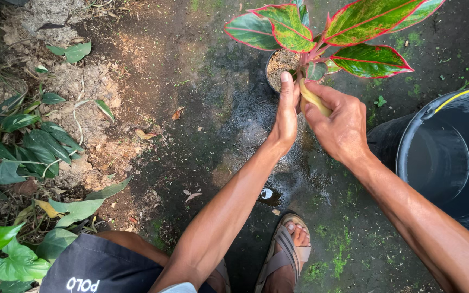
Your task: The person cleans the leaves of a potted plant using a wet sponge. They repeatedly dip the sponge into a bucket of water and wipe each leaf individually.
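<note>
On the left I see a bank of green leaves [23,146] beside bare soil. In the middle, my left hand [286,116] grips the rim of a small black pot [271,68] standing on the wet, mossy ground [202,108]. My right hand [340,122] is closed around a yellowed leaf [311,97] at the base of the red-edged plant [354,32]. A black bucket [441,152] with a yellow handle sits far right.

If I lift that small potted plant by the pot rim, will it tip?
Probably top-heavy: the broad red-edged leaves spread well past the small black pot. The wet ground suggests a slippery pot. The yellowed leaf in the right hand looks limp.
</note>
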